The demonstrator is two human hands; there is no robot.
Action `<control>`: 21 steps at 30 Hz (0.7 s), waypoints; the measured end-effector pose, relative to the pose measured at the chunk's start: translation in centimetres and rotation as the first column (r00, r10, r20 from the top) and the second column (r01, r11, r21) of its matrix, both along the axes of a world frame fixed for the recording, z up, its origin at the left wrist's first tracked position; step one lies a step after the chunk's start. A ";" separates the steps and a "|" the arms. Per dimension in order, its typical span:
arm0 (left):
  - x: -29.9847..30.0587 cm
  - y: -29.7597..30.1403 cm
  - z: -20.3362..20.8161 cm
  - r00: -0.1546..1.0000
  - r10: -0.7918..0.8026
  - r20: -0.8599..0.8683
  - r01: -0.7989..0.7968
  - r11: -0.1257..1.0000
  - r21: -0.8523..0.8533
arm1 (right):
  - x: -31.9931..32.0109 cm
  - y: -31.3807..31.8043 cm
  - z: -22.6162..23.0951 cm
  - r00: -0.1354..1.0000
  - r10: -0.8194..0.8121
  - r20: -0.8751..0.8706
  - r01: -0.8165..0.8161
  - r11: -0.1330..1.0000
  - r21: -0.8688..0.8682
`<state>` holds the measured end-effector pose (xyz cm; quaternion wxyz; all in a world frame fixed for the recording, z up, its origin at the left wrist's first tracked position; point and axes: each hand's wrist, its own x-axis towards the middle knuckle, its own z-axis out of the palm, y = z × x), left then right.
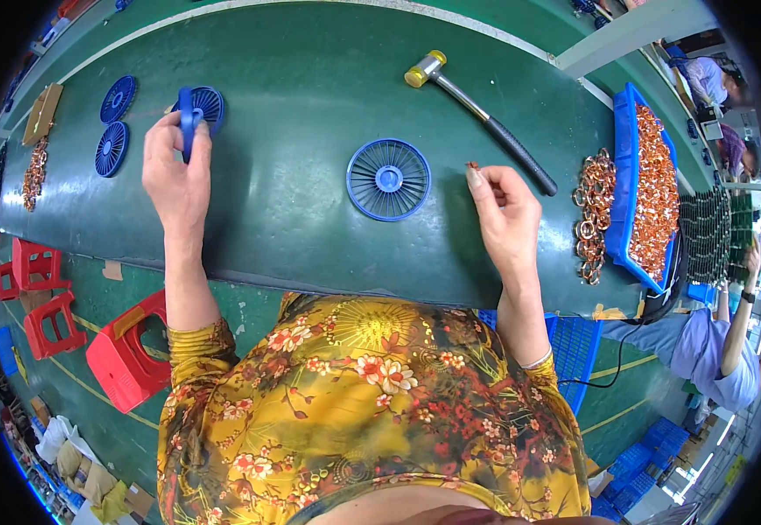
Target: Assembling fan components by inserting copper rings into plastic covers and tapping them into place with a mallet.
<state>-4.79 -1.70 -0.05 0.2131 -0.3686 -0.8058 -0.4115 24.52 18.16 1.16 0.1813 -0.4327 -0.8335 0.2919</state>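
Observation:
My left hand point(176, 166) grips a blue plastic spoked wheel point(189, 122), held on edge at the left of the table. Just behind it lies another blue spoked wheel point(210, 105). My right hand point(507, 210) pinches a small copper-coloured part point(472, 164) between thumb and fingertips. Between my hands a blue spoked wheel point(389, 179) rests flat on the green table. Beyond my right hand lies a mallet point(485, 118) with yellow faces and a black grip.
Two blue wheels point(119, 99) lie farther left. Copper rings point(594, 210) are heaped beside a blue bin point(623, 175) full of small copper parts point(653, 192). At far left are more copper pieces point(35, 175). Red stools point(131, 354) stand below the table; another person point(717, 350) is at right.

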 end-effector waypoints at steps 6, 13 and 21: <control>4.0 0.8 0.4 0.960 -0.154 0.233 0.071 0.942 0.329 | 1.0 0.1 -0.1 0.623 -0.210 -0.754 -0.413 0.730 -0.544; 9.1 2.9 0.8 0.600 -0.494 0.629 0.188 0.851 0.490 | 1.2 -0.6 -0.2 0.508 -0.276 -0.816 -0.607 0.557 -0.566; 13.4 5.1 1.7 0.241 -0.607 0.758 0.324 0.786 0.526 | 0.6 -2.4 0.9 0.698 0.322 -0.639 -0.359 0.930 0.076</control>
